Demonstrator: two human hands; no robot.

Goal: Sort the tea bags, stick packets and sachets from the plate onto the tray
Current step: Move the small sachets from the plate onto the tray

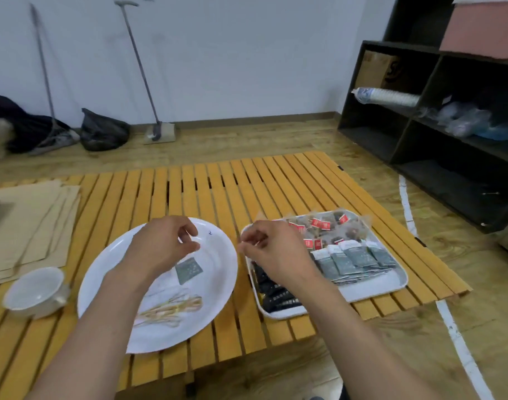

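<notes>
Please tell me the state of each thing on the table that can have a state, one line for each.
plate: nearly emptied, one grey sachet and some rubber bands remain
tray: filled with sorted packets
cup: upright, empty
left hand: fingers pinched over the plate
right hand: fingers pinched, content unclear

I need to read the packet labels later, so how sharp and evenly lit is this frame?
Head view: soft overall, labels on the grey sachet and the tray packets unreadable; both hands, left hand and right hand, slightly motion-blurred; lighting flat with faint shadows; the white plate bright but not blown out; wide-angle bending curves the table slats.
</notes>
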